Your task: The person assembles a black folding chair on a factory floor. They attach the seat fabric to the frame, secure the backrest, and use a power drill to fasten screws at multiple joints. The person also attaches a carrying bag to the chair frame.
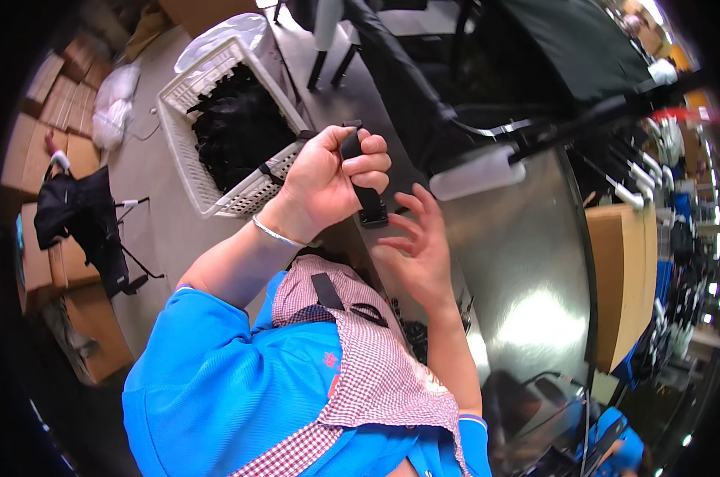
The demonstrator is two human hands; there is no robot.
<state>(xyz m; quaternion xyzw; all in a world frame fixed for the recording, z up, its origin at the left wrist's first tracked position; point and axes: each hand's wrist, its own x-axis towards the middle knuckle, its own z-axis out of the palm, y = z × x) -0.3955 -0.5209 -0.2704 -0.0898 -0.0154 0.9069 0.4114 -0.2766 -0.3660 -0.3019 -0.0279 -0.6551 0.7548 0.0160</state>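
Note:
My left hand (320, 179) is closed around a short black webbing strap (366, 195), its fingers curled over it. One end shows above the fist, and the other hangs below with a black plastic buckle (373, 218) on it. Just right of the buckle is my right hand (420, 254), slightly blurred, fingers apart and nothing visible in it. Left of the left hand stands a white plastic crate (173, 131), heaped with black strap-like pieces (241, 119). Ahead and to the right, a black fabric item on a tubular frame (423, 103) rests on the metal table (503, 262).
A pale wrapped sleeve (479, 172) covers part of the frame's tube, close beyond my right hand. Cardboard boxes (626, 278) stand beyond the table's right edge. On the far left, a person's hand (56, 155) shows by another black framed item (82, 215) and stacked cartons (30, 155).

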